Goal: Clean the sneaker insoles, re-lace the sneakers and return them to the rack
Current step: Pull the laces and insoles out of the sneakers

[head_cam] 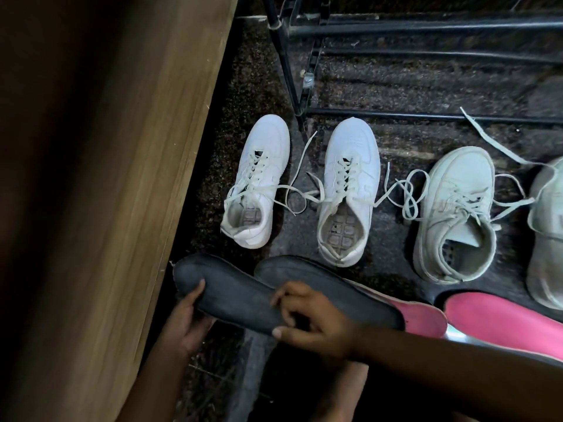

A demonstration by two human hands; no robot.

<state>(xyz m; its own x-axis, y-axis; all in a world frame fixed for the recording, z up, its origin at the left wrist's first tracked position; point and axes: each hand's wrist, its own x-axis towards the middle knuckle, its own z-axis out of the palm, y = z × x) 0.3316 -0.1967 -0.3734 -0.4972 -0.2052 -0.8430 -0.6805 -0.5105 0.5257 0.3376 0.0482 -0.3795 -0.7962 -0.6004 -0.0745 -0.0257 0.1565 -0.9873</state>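
Wooden cabinet side (106, 178) filled the frame from 8 to 11 o'clock. Dark speckled floor (253, 86) took up the rest.

Black metal shoe rack (426, 25) stood at 12 to 2 o'clock, with nothing visible on its bars.

Four white sneakers sat in a row on the floor in front of the rack, toes toward 12 o'clock:
- first sneaker (259, 184), at the centre, just right of the cabinet
- second sneaker (347, 193), beside it toward 3 o'clock
- third sneaker (457, 214), further toward 3 o'clock, tongue folded down into the opening
- fourth sneaker (548, 233), at 3 o'clock, cut off by the frame edge

The moulded grid showed inside the first three. Loose laces (405, 190) were threaded through only some of the eyelets, and their ends trailed across the floor between the shoes.

Insoles sat at 5 to 6 o'clock, near the sneaker heels:
- dark insole (237, 296), lifted off the floor and held in both hands
- second dark insole (320, 278), just behind it and partly covered by it
- pink insole (423, 315), at the second one's 4 o'clock end. Couldn't tell whether it was a separate piece or a flipped face.
- another pink insole (502, 318), toward 4 o'clock

Left grip (185, 318), at 7 o'clock, was closed on the dark insole's left end, thumb on top and fingers underneath. Right grip (307, 315), at 6 o'clock, was pinching the same insole mid-length, fingers curled over the top and thumb at the near edge.
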